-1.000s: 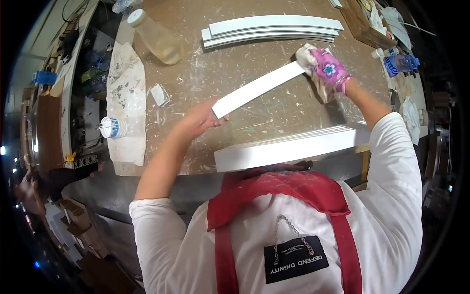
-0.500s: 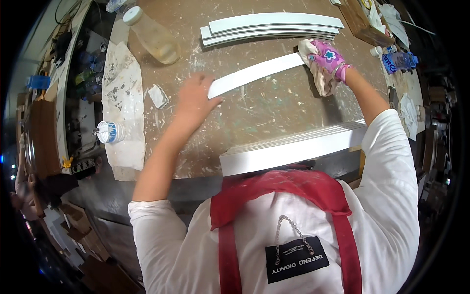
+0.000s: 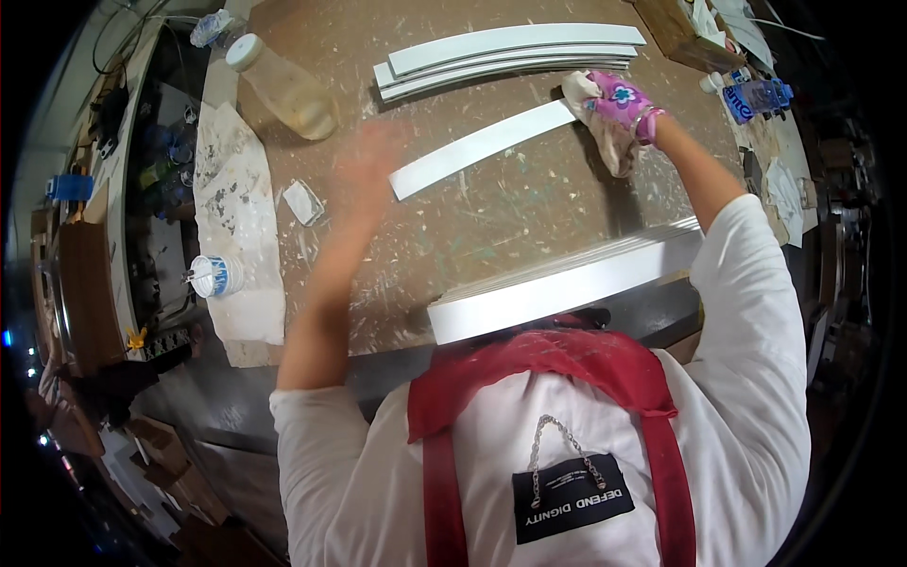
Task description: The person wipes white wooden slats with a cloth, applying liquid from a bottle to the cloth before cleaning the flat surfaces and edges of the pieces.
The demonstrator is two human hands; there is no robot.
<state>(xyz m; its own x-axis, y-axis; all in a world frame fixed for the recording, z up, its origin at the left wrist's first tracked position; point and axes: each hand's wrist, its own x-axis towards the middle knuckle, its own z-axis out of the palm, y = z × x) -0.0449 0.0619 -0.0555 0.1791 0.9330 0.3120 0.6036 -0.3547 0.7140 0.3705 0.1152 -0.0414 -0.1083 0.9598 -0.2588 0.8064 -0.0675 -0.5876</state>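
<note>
A single white strip (image 3: pixel 484 147) lies slantwise across the middle of the table. Over its right end, my right hand (image 3: pixel 625 104), in a pink flowered glove, is closed round a crumpled cream cloth (image 3: pixel 614 151). The strip's tip there is hidden by the cloth and glove. Bare and smeared by motion, my left hand (image 3: pixel 367 165) is just beside the strip's left end; its fingers cannot be made out. Several white strips (image 3: pixel 515 49) are stacked beyond, at the far side. Closer to me, more white strips (image 3: pixel 567 288) stand on edge in a row along the table's front.
The brown table (image 3: pixel 491 222) is spotted with paint. At left are a capped plastic bottle (image 3: pixel 288 94), a small white block (image 3: pixel 303 203), a stained sheet (image 3: pixel 231 180) and a white-and-blue cup (image 3: pixel 215 276). To the right are a wooden box (image 3: pixel 675 36) and a blue-labelled bottle (image 3: pixel 756 99).
My left hand has come off the strip's left end and blurs with motion. My right hand still holds the cloth at the other end. The whole view has shifted slightly.
</note>
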